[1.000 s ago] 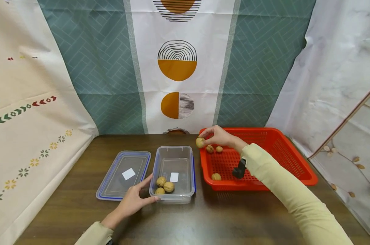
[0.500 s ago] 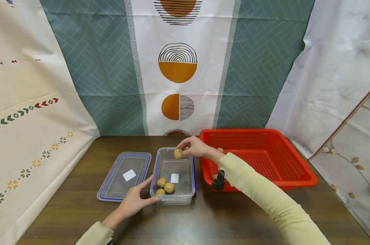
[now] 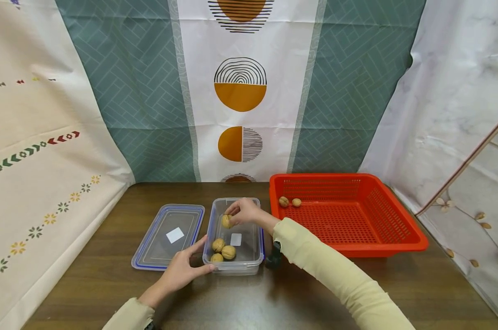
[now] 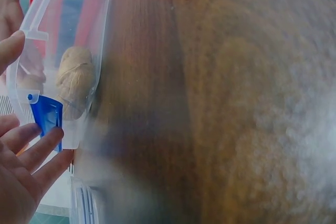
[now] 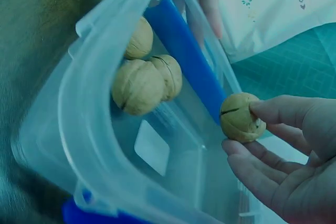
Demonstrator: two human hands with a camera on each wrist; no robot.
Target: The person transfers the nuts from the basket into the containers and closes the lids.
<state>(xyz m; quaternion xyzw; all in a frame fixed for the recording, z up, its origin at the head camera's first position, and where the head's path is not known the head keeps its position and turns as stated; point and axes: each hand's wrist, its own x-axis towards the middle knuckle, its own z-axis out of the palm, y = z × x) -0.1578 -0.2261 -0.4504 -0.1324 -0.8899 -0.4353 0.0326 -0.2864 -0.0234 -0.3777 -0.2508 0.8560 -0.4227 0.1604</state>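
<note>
A patterned cloth (image 3: pixel 146 91) in teal, white and ochre hangs behind my dark wood tabletop (image 3: pixel 92 261). On it I have one clear container (image 3: pixel 251 250), one clear lid (image 3: pixel 161 245) with a blue edge lying to its left, and one red basket (image 3: pixel 356 250) to its right.

I count three walnuts (image 3: pixel 228 252) inside the container, bunched in its near left corner. Two more, the basket walnuts (image 3: pixel 284 201), sit close together at the basket's far left; my sleeve (image 3: pixel 327 270) crosses in front of its near left corner. One white label (image 3: pixel 235 239) shows in the container and another, the lid label (image 3: pixel 175 235), on the lid.

My right hand (image 3: pixel 246 213) pinches a single walnut (image 3: pixel 226 222) over the container's far half, thumb and fingertips parted only as far as the nut between them. My left hand (image 3: pixel 180 272) is spread wide, thumb at the near rim, fingers along the left side, fingertips touching the blue latch (image 4: pixel 47 118).
</note>
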